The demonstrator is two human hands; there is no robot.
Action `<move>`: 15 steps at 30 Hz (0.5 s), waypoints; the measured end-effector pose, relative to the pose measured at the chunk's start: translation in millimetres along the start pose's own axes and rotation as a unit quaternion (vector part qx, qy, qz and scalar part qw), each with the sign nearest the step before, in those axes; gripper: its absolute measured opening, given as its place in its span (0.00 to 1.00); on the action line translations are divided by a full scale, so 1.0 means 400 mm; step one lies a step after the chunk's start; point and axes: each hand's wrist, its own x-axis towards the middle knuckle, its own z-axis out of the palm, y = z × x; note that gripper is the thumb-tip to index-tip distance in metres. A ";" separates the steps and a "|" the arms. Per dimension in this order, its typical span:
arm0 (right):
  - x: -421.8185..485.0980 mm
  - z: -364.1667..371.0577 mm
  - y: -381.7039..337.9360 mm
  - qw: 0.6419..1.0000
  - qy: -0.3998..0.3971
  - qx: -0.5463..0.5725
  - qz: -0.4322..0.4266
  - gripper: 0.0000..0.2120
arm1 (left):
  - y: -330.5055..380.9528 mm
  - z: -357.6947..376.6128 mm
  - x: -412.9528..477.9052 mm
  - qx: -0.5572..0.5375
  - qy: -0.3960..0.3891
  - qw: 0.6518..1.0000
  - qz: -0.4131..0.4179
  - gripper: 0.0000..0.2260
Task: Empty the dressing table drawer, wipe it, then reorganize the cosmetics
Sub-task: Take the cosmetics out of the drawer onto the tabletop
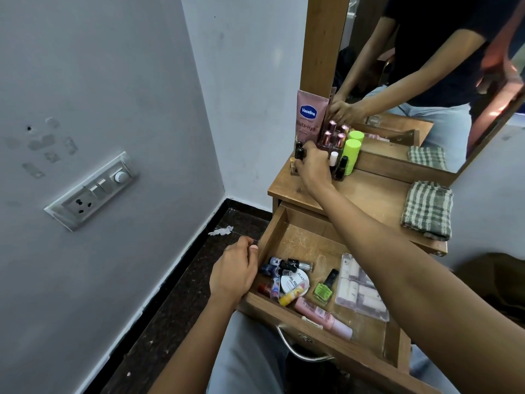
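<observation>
Single head-worn view, looking steeply down and forward, close over open drawer, tabletop, mirror beyond

Left of my left fingers a pale grey wall meets a whiter back wall in a corner. The grey wall bears a white switch panel with a socket, two rocker switches and a round dial. Above the panel are dull tape marks and a small dark hole. Below my left fingers the floor is dark speckled stone, edged by a black skirting strip. A white smear lies just beside them. Under my right fingers is the wooden table. Beyond them stands its mirror in a wooden frame. The light is soft and even.
</observation>
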 end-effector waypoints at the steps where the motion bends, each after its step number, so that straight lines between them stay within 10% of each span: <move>1: 0.001 0.001 -0.002 1.000 0.003 0.001 0.003 0.11 | 0.001 -0.001 -0.001 0.002 0.000 1.000 0.000 0.13; 15: -0.005 0.007 -0.013 0.999 0.020 -0.008 0.027 0.15 | 0.011 -0.008 -0.005 0.010 0.000 1.000 0.000 0.13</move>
